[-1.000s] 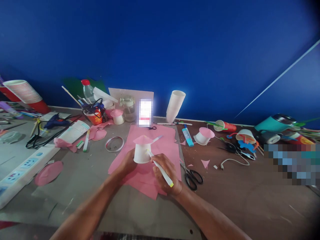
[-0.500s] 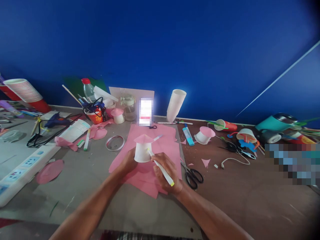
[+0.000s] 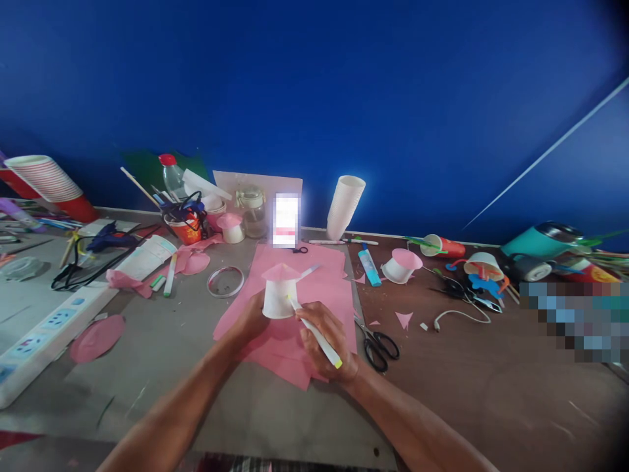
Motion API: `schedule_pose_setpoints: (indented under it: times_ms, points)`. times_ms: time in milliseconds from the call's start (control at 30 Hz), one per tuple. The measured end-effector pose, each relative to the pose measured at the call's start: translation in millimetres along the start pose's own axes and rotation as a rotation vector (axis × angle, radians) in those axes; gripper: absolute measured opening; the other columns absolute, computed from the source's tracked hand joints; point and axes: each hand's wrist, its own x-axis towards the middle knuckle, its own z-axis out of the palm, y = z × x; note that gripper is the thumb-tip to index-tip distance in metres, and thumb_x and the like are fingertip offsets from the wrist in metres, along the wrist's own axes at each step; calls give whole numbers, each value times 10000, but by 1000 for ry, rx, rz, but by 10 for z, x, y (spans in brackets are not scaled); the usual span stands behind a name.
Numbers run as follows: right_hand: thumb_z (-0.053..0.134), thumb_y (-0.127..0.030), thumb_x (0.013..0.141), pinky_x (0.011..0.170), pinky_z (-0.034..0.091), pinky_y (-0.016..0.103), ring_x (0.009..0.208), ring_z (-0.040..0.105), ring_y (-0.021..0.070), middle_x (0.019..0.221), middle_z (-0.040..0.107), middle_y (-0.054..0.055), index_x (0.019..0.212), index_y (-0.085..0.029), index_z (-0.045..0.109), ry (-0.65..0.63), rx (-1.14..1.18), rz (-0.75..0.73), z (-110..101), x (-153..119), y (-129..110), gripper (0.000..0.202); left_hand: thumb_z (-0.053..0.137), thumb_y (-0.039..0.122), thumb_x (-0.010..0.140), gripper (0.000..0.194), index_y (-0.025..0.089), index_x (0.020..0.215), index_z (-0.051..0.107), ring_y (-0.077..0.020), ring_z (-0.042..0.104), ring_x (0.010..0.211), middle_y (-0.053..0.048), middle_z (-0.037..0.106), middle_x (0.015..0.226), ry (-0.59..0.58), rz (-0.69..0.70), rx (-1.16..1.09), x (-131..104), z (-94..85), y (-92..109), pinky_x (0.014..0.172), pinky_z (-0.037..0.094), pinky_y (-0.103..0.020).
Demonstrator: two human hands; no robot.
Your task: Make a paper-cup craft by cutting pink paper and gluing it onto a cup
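Note:
An upside-down white paper cup (image 3: 279, 300) with a pink paper cone (image 3: 281, 271) on top is in the middle of the view. My left hand (image 3: 254, 318) is closed on the cup's left side; its fingers are partly hidden behind the cup. In my right hand (image 3: 327, 334) is a white marker (image 3: 319, 341) with a yellow end, its tip touching the cup's front wall, where a small yellow mark shows. Beneath both hands lie pink paper sheets (image 3: 324, 262).
Black-handled scissors (image 3: 381, 347) lie right of the sheets. A similar pink-topped cup (image 3: 400, 267) and a blue tube (image 3: 369, 267) are beyond. Left are a tape roll (image 3: 225, 281), a power strip (image 3: 54, 331) and a pink paper circle (image 3: 98, 339). Stacked white cups (image 3: 345, 206) stand by the blue wall.
The marker tip has shifted slightly left and down on the cup's wall. My left hand keeps its hold, and the other things stay where they were.

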Motion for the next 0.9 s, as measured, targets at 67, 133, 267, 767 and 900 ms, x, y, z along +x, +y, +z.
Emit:
schedule_pose_setpoints:
  times_ms: [67, 133, 267, 767, 900]
  points:
    - [453, -115, 900, 744, 557, 389, 897, 622, 227, 964, 651, 102, 1248, -223, 527, 5, -6, 13, -2, 0, -1, 372, 443, 201, 706, 133, 180, 698, 575, -177, 597, 714, -46, 672, 755, 2, 12, 0, 2, 2, -9, 682, 511, -276]
    - [452, -120, 904, 735, 557, 380, 884, 622, 222, 957, 644, 99, 1247, -219, 530, 13, -8, 31, -2, -3, 1, 365, 448, 208, 708, 139, 172, 705, 582, -176, 596, 707, -47, 671, 760, 4, 18, 1, 4, 4, -18, 679, 511, -286]
    - [460, -117, 899, 754, 556, 391, 898, 615, 225, 960, 647, 99, 1253, -214, 525, 2, -7, 20, 0, -5, -2, 373, 446, 201, 709, 138, 166, 713, 579, -170, 582, 679, -43, 671, 755, -3, 16, 0, 4, 4, -34, 650, 498, -282]
    - [462, -98, 885, 764, 559, 401, 926, 612, 233, 974, 652, 103, 1259, -215, 524, -1, -4, 1, -14, 4, -3, 398, 474, 211, 720, 141, 178, 766, 602, -183, 623, 733, -44, 709, 824, -8, 10, -7, 3, 6, -68, 685, 512, -283]
    - [469, -83, 877, 773, 558, 395, 925, 606, 225, 979, 646, 102, 1260, -209, 518, -4, -5, 9, -14, 2, -5, 407, 467, 214, 720, 151, 162, 771, 600, -181, 617, 729, -50, 701, 829, -3, 17, -17, 4, 9, -81, 687, 507, -292]
